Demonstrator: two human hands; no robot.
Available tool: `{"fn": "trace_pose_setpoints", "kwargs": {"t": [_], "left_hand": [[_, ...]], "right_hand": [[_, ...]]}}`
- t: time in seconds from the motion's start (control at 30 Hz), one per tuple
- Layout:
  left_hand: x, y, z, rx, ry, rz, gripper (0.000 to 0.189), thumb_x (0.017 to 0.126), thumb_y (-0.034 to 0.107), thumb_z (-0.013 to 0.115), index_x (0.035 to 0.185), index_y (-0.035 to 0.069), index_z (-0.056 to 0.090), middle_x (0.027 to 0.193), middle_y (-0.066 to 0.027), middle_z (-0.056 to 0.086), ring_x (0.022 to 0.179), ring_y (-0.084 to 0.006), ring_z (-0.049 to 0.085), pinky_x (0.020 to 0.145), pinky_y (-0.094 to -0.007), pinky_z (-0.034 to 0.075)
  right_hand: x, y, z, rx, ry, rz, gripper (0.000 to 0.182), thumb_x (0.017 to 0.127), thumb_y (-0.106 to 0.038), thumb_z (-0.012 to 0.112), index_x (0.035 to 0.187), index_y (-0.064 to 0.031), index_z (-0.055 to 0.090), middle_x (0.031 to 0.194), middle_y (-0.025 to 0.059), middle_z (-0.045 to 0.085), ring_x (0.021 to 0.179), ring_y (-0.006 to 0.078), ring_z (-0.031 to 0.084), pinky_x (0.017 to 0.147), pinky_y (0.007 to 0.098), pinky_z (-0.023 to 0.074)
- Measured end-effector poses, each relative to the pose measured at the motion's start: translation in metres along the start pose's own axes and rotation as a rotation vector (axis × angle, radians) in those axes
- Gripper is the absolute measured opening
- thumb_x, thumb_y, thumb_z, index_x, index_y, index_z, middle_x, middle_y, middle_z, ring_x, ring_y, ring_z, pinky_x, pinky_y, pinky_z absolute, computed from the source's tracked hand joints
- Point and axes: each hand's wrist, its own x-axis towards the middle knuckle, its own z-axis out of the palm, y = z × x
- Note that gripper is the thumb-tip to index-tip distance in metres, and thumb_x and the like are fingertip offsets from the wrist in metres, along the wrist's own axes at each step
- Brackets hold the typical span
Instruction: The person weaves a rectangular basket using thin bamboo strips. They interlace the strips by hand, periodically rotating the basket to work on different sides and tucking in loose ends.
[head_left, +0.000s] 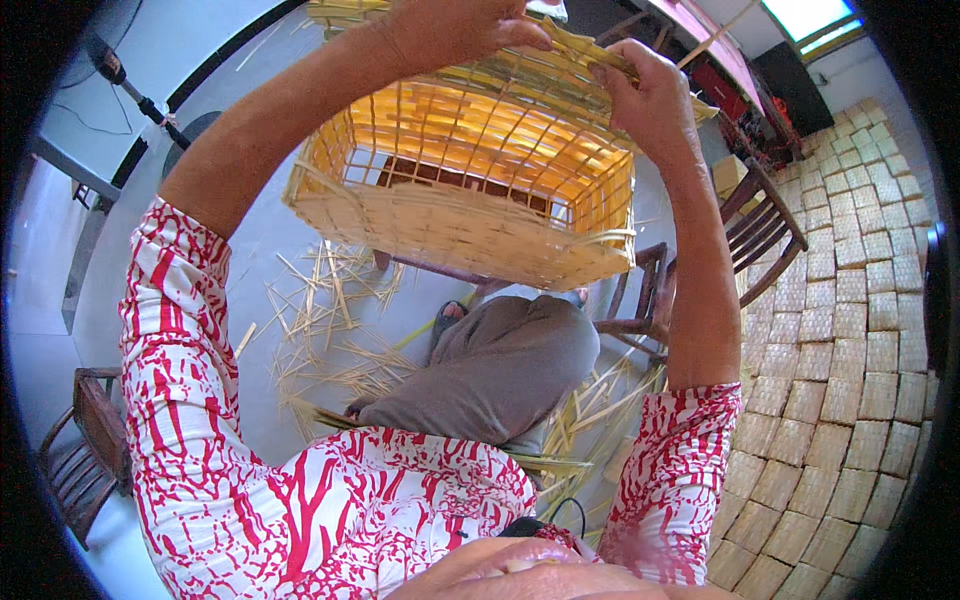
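A woven bamboo basket (457, 232) with open lattice sides is held up before me. Its tightly plaited pale panel faces me, above my bent knees. Along its far upper edge runs a band of greenish-yellow bamboo strips (570, 45). My left hand (480, 26) grips this edge with the thumb on the near side; the top of the picture cuts off part of its fingers. A little to the right, my right hand (651, 94) pinches the same edge between thumb and fingers. The lattice hangs below both hands, and brown wood shows through it.
Loose bamboo splints (337, 300) litter the floor, with longer strips (577, 420) beside my leg. Wooden chairs stand at right (757, 225) and left (90, 442). Rows of woven pieces (840, 337) cover the right side. A stand (142, 97) rises at upper left.
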Motion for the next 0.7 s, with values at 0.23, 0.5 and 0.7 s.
{"fn": "trace_pose_setpoints", "kwargs": {"t": [0.23, 0.5, 0.7], "left_hand": [[-0.076, -0.010, -0.045, 0.127, 0.508, 0.001, 0.058, 0.085, 0.027, 0.084, 0.134, 0.006, 0.062, 0.122, -0.0131, 0.067, 0.117, -0.0295, 0.061, 0.099, -0.0441, 0.046], [-0.134, -0.048, -0.031, -0.623, 0.302, -0.546, 0.027, 0.097, 0.021, 0.075, 0.120, 0.008, 0.072, 0.114, -0.0047, 0.075, 0.105, -0.0155, 0.071, 0.091, -0.0326, 0.059], [-0.129, -0.034, -0.032, -0.567, 0.270, -0.498, 0.017, 0.096, 0.012, 0.074, 0.111, 0.004, 0.076, 0.098, -0.0042, 0.076, 0.095, -0.0111, 0.071, 0.085, -0.0279, 0.060]], "right_hand": [[0.003, 0.008, -0.014, 0.149, -0.135, 0.219, 0.017, 0.094, -0.021, 0.068, 0.100, -0.0046, 0.067, 0.074, 0.0085, 0.068, 0.060, 0.0153, 0.063, 0.058, 0.0351, 0.0509], [-0.006, 0.038, -0.022, 0.259, -0.225, 0.208, 0.010, 0.095, -0.011, 0.067, 0.100, -0.0033, 0.067, 0.075, 0.0009, 0.064, 0.058, 0.0076, 0.058, 0.054, 0.0263, 0.0478], [-0.025, 0.002, -0.035, -0.084, 0.102, -0.020, 0.013, 0.097, -0.014, 0.070, 0.107, -0.0054, 0.070, 0.091, 0.0056, 0.072, 0.076, 0.0153, 0.068, 0.059, 0.0283, 0.0540]]}}
